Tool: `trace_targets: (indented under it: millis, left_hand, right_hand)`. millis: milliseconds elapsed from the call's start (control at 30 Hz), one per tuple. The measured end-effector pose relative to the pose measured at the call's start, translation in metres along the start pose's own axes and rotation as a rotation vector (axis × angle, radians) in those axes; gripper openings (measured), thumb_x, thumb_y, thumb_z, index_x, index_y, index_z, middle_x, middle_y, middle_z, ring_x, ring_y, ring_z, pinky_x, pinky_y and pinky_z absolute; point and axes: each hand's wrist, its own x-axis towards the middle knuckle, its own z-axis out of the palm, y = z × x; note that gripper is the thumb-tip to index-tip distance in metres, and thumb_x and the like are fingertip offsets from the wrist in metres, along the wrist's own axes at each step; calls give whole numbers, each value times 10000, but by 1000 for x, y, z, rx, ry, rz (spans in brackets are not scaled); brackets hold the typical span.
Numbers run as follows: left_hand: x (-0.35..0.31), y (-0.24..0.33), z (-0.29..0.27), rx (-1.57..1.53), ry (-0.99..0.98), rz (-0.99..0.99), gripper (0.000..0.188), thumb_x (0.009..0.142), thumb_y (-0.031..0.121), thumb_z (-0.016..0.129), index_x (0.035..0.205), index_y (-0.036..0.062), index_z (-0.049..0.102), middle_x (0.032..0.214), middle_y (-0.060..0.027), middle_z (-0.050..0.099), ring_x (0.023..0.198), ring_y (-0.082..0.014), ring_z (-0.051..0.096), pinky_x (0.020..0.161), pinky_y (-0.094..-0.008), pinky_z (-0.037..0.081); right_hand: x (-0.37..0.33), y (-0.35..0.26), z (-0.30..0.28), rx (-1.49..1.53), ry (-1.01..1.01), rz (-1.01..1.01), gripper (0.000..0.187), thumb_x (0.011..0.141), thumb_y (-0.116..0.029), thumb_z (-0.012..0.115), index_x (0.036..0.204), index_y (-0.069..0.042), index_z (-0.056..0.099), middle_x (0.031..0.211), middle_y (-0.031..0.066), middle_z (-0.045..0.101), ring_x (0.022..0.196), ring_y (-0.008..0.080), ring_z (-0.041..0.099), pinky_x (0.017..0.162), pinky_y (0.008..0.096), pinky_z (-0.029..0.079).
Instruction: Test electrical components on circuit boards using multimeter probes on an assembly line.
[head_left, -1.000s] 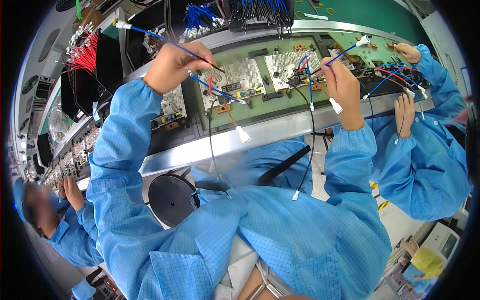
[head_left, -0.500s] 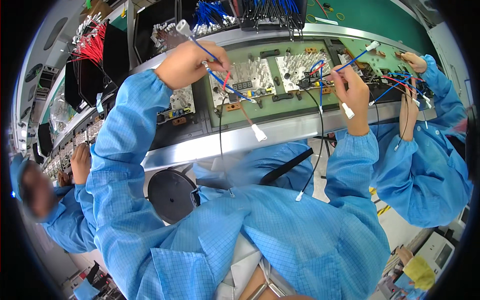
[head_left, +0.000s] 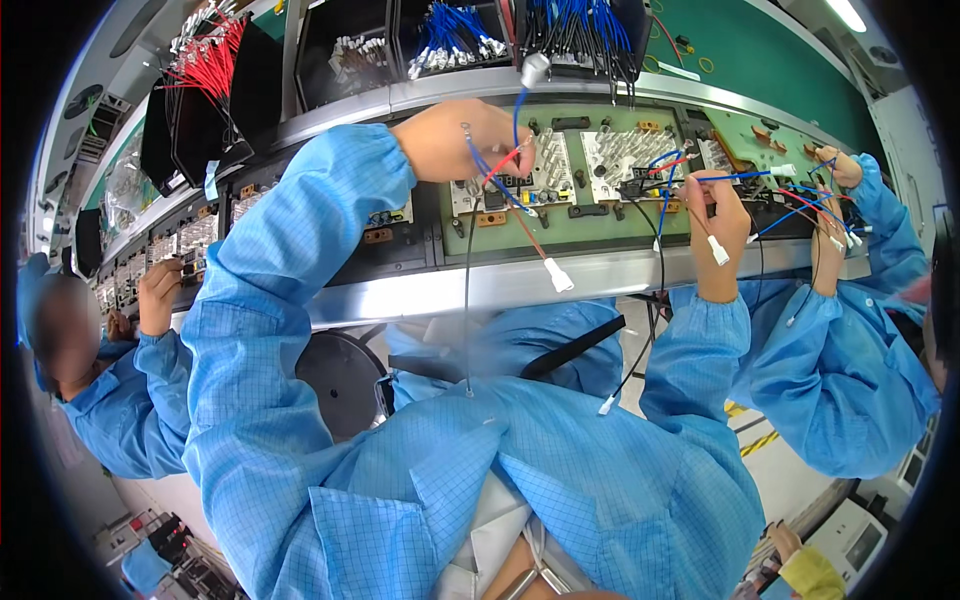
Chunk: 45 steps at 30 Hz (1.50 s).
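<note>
My left hand (head_left: 465, 140) is closed over the left one of two white circuit boards (head_left: 555, 180), gripping a blue wire (head_left: 520, 108) whose white connector sticks up past the fingers. Blue and red wires and a brown wire with a white connector (head_left: 559, 275) come off that board below my fingertips. My right hand (head_left: 718, 225), beside the second circuit board (head_left: 605, 178), pinches another blue wire (head_left: 735, 178) that points right toward its white connector (head_left: 783, 171). A brown wire with a white connector (head_left: 718, 250) hangs across the right palm. Black wires dangle over the table edge.
Black bins of red wires (head_left: 212, 62), blue wires (head_left: 450, 35) and blue-black wires (head_left: 580, 40) stand behind the boards. A metal rail (head_left: 420, 275) runs along the front. Co-workers' hands are at the right (head_left: 835, 215) and left (head_left: 160, 295). A round black stool (head_left: 335, 385) is below.
My left hand has moved right over the left board, carrying the blue wire. The blue wire in my right hand has swung from slanting upward to nearly level. The whole view has shifted slightly.
</note>
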Motion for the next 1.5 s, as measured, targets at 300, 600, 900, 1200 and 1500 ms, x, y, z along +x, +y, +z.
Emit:
trace_targets:
  millis: [300, 600, 900, 1200, 1500]
  left_hand:
    - [0, -6, 9, -11, 61, 216, 93, 816, 51, 673, 906, 62, 658, 858, -89, 649, 801, -275, 640, 695, -364, 504]
    - [1, -13, 16, 63, 98, 251, 52, 858, 142, 625, 875, 106, 592, 801, -73, 596, 812, -291, 599, 680, -400, 484]
    - [5, -16, 12, 130, 21, 309, 89, 817, 130, 653, 895, 94, 632, 832, -77, 635, 800, -281, 626, 684, -394, 503]
    - [20, -18, 15, 68, -72, 441, 65, 802, 98, 642, 853, 63, 622, 772, -109, 623, 748, -302, 620, 645, -427, 469]
    - [-29, -9, -40, 321, 33, 177, 262, 798, 67, 620, 1052, 91, 678, 995, -119, 685, 931, -296, 652, 790, -394, 518]
  right_hand:
    - [-2, 1, -1, 10, -24, -17, 120, 919, -116, 601, 949, 0, 605, 777, 90, 662, 700, 137, 650, 644, 246, 489]
    - [-1, -4, 1, -3, -45, 12, 132, 924, -122, 595, 966, 2, 602, 789, 106, 661, 721, 162, 672, 656, 260, 504]
    - [-2, -7, 2, -6, -29, 13, 121, 930, -126, 590, 953, -8, 603, 787, 91, 660, 721, 152, 672, 664, 253, 504]
    - [-2, -6, 7, -14, 57, -4, 100, 884, -126, 639, 885, -28, 620, 754, 90, 648, 625, 184, 630, 585, 289, 479]
    - [-12, 7, -2, -2, 48, 45, 89, 868, -95, 658, 872, -13, 623, 712, 52, 595, 627, 114, 549, 613, 257, 459]
